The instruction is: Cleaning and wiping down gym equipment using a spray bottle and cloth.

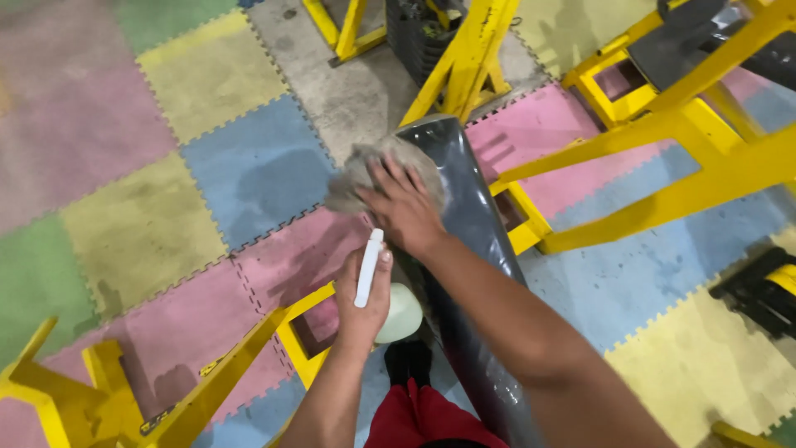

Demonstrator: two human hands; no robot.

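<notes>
The floor (249, 166) was the largest thing in view, covered with interlocking foam mats in worn pink, blue, yellow and green squares, with a strip of bare grey concrete (348, 83) running toward the far side. Yellow metal frames (663, 133) stood across it: slanted bars on the right, an upright leg at the far centre, and more yellow tubing at the near left. A stack of dark weight plates (423, 33) sat at the far centre behind the upright leg, and a black pad (688, 41) lay at the far right. Down the middle ran a long black padded bench (473, 224), its glossy cover reaching from the far centre to the near edge. The right hand (402, 207) lay flat on the far end of that bench, fingers spread, pressing a grey rag (373, 166) against the padding; the rag bunched out to the left of the hand and hung partly over the bench edge. The left hand (365, 303) hovered just left of the bench, nearer than the right hand, its grip closed around a pale green spray bottle (402, 314) whose white nozzle (369, 267) pointed up toward the rag. No label showed on the bottle. Red shorts (419, 415) and a black shoe (408, 361) showed at the near edge.
</notes>
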